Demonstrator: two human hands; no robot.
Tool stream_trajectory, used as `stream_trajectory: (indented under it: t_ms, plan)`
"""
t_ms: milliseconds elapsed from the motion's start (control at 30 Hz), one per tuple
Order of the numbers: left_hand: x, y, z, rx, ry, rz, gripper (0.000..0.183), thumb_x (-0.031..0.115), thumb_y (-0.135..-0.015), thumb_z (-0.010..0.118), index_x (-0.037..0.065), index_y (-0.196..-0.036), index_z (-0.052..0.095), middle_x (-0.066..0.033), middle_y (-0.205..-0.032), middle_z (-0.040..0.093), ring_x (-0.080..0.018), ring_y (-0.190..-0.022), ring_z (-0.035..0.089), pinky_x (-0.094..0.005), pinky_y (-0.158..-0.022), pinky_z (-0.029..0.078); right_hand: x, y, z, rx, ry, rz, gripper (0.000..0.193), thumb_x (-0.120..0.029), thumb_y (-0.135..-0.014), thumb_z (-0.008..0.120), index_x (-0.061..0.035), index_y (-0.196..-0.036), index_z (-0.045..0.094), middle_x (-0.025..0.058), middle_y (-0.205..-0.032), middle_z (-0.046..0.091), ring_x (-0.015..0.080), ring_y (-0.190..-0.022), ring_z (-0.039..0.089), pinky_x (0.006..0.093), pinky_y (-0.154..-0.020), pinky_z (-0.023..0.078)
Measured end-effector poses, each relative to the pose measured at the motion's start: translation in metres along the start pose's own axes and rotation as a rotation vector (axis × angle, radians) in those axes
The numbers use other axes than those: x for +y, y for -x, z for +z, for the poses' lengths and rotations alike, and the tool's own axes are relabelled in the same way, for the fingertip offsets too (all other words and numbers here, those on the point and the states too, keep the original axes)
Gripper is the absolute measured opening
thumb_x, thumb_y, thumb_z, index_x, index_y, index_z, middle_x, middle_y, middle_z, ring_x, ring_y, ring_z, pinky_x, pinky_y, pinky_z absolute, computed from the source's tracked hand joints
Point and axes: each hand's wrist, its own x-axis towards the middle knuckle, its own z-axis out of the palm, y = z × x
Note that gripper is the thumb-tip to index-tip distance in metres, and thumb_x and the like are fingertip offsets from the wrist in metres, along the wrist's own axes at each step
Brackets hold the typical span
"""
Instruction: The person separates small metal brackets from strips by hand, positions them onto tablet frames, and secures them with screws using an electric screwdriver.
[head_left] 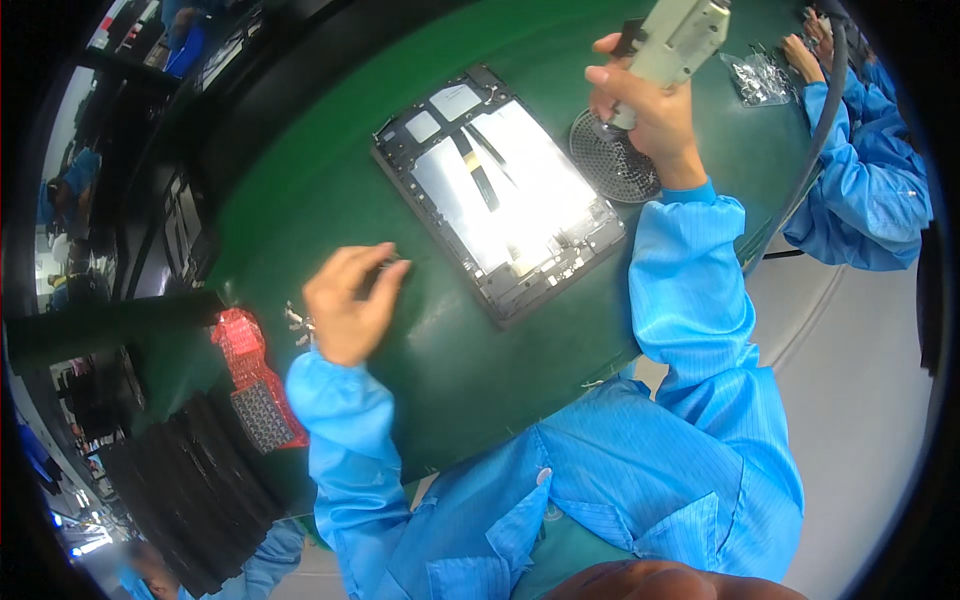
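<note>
In my right hand (650,115) is a pale grey-green power screwdriver (680,40), its lower end over a round perforated screw tray (610,165). My fingers are wrapped around the tool. An opened tablet (530,165) lies slanted in the middle of the bench, its silver battery cells, dark frame and flat cables exposed. My left hand (350,300) hovers left of the tablet, thumb and forefinger curled toward each other. Something small and dark shows between those fingertips, too small to name.
Red bubble wrap (240,340) with a grey dotted sheet lies left on the green bench (420,370), beside small loose parts (298,322). Black strips (190,490) hang lower left. A clear bag of small parts (758,80) sits near a co-worker's hand (802,58). A dark cable (815,140) crosses at right.
</note>
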Motion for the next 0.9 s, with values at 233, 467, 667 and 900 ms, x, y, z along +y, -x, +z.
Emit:
stream_trajectory:
  t_ms: [233, 467, 667, 900]
  plan:
    - [0.041, -0.013, 0.066, -0.020, 0.101, 0.486, 0.017, -0.003, -0.062, 0.071, 0.000, -0.076, 0.064, -0.0100, -0.074, 0.062, -0.0248, -0.072, 0.062, -0.0315, -0.063, 0.049, 0.002, 0.000, 0.008, -0.121, 0.128, 0.021, 0.032, 0.003, -0.071, 0.065, 0.0068, -0.100, 0.053, 0.0042, -0.055, 0.054, 0.0118, -0.045, 0.050, 0.0246, -0.043, 0.037]
    - [0.041, -0.008, 0.080, -0.018, 0.161, 0.529, 0.019, -0.006, -0.060, 0.070, -0.001, -0.077, 0.062, -0.0082, -0.067, 0.057, -0.0218, -0.055, 0.052, -0.0310, -0.049, 0.041, 0.008, -0.002, 0.003, -0.122, 0.098, 0.036, 0.024, -0.001, -0.073, 0.067, 0.0031, -0.094, 0.057, 0.0021, -0.055, 0.055, 0.0094, -0.046, 0.052, 0.0224, -0.043, 0.040]
    - [0.046, -0.004, 0.074, -0.026, 0.185, 0.522, 0.022, -0.005, -0.060, 0.071, -0.002, -0.080, 0.062, -0.0090, -0.070, 0.059, -0.0225, -0.057, 0.055, -0.0311, -0.049, 0.042, 0.008, -0.001, 0.004, -0.138, 0.164, 0.019, 0.025, -0.002, -0.072, 0.068, 0.0027, -0.094, 0.057, 0.0018, -0.056, 0.055, 0.0091, -0.046, 0.053, 0.0222, -0.043, 0.040]
    - [0.016, 0.025, 0.035, 0.088, 0.005, 0.156, 0.017, -0.002, -0.068, 0.071, 0.000, -0.084, 0.066, -0.0122, -0.075, 0.065, -0.0221, -0.062, 0.063, -0.0291, -0.053, 0.048, -0.001, 0.003, 0.010, -0.094, 0.172, 0.015, 0.031, 0.002, -0.071, 0.066, 0.0059, -0.099, 0.054, 0.0046, -0.058, 0.055, 0.0128, -0.047, 0.052, 0.0242, -0.043, 0.040]
